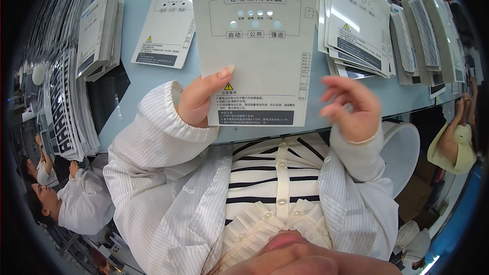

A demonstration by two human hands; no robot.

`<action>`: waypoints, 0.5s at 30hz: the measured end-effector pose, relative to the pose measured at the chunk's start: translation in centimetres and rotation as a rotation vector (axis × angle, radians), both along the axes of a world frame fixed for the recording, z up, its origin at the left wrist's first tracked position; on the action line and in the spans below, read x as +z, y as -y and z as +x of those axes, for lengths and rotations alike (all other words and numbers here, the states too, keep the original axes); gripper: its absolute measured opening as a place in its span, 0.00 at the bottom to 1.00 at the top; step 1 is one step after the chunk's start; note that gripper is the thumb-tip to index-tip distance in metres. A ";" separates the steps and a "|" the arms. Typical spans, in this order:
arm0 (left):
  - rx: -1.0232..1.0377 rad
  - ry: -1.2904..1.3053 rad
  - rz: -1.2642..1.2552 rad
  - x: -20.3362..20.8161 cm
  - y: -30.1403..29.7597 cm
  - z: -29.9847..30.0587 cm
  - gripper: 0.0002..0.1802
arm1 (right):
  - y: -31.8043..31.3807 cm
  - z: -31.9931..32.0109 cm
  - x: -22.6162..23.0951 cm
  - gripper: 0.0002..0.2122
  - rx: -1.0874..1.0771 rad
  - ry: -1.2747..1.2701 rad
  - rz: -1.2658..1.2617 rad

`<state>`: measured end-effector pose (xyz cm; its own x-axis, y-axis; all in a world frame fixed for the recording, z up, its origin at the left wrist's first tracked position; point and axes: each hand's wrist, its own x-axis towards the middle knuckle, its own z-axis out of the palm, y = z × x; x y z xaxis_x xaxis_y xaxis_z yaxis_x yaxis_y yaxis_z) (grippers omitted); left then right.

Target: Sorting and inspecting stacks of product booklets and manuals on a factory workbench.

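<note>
left hand (196, 103) grip – label sheet (257, 46) | upright – long axis vertical

**A:** What carries the items?

**B:** A pale blue-grey table (142, 0) with a curved near edge.

**A:** What lies directly on it?

**B:** One single printed sheet (165, 25) at centre-left; a grey stack (99, 33) further left; fanned black-and-white sheets (69, 107) at the left edge; overlapping printed sheets (356, 25) right of centre; upright grey stacks (425, 35) beyond.
</note>
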<state>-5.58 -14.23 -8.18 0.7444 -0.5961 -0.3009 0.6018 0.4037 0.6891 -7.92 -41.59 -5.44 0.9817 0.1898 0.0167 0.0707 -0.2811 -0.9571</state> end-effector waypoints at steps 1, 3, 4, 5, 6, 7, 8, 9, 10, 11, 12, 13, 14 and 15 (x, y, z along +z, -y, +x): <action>-0.004 0.001 -0.001 0.1 0.1 0.1 0.25 | -0.8 -0.3 0.0 0.13 -0.004 0.001 -0.001; -0.016 0.009 -0.015 0.4 0.4 0.1 0.25 | -1.9 -0.8 -0.3 0.12 0.067 -0.252 0.148; -0.014 0.010 -0.014 0.4 0.5 0.2 0.25 | -1.9 -0.8 -0.2 0.12 0.069 -0.252 0.148; -0.043 0.069 0.020 0.5 0.6 0.2 0.28 | -1.8 -0.7 0.0 0.12 0.027 -0.262 0.148; -0.072 0.129 0.054 0.6 0.7 0.2 0.30 | -1.7 -0.7 0.1 0.12 -0.015 -0.273 0.148; -0.066 0.130 0.058 0.7 0.8 0.2 0.30 | -1.3 -0.5 -0.1 0.12 -0.008 -0.272 0.150; -0.083 0.231 -0.005 0.8 1.0 0.3 0.31 | -0.5 -0.2 -0.5 0.12 -0.146 -0.105 0.191; -0.099 0.332 -0.068 1.0 1.0 0.4 0.32 | 0.3 0.1 -0.7 0.12 -0.282 0.062 0.231; -0.095 0.334 -0.063 0.9 0.7 0.6 0.32 | 1.1 0.8 -0.9 0.12 -0.365 0.137 0.236; -0.078 0.468 0.054 1.1 0.6 1.0 0.33 | 2.0 1.4 -0.8 0.12 -0.454 0.215 0.238; -0.059 0.602 0.172 1.4 0.5 1.2 0.34 | 2.7 2.0 -0.8 0.12 -0.453 0.221 0.241; 0.044 0.629 0.200 2.0 0.7 1.1 0.31 | 3.6 2.4 -0.7 0.12 -0.545 0.278 0.136; 0.041 0.637 0.202 2.3 0.3 1.4 0.31 | 4.5 3.1 -0.9 0.13 -0.633 0.332 0.030; 0.056 0.861 0.402 2.7 -0.5 1.7 0.27 | 6.1 3.8 -2.3 0.13 -0.651 0.449 -0.127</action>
<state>-3.84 -13.75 -5.47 0.8304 -0.5239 0.1896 -0.1902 0.0532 0.9803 -4.15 -47.66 -7.73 0.8004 -0.3919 0.4537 0.2260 -0.5037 -0.8338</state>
